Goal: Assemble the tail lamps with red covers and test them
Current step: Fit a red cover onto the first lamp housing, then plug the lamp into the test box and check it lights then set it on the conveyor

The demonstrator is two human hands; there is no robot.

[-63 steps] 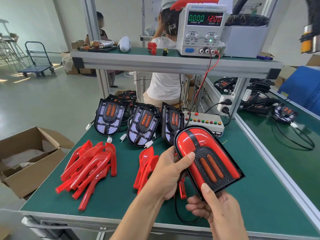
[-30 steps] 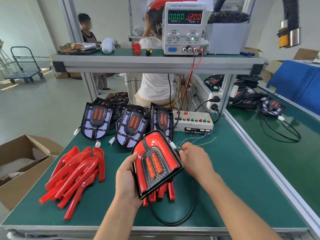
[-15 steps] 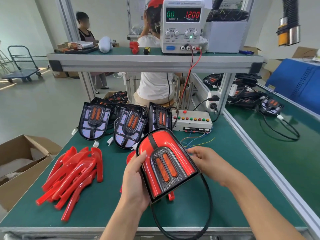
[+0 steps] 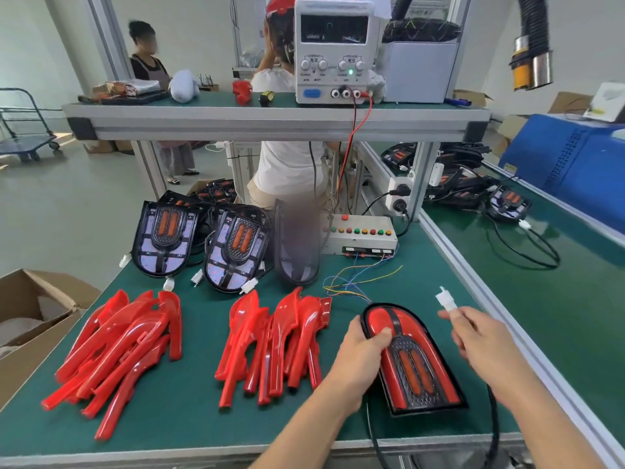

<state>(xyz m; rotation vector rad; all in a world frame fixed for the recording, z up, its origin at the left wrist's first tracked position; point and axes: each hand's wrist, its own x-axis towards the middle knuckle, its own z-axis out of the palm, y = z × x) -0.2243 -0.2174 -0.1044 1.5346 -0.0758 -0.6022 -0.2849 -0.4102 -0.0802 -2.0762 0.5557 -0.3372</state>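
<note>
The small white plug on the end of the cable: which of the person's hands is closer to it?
Right. The right hand pinches the white plug at its fingertips; the left hand rests on the tail lamp, further left.

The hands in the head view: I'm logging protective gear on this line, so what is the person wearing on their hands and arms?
Nothing shows on either. The left hand and right hand are bare, with no gloves, finger cots, rings or watch visible. Both forearms are uncovered as far as the bottom edge of the frame, so no sleeve or wrist strap is in view.
</note>
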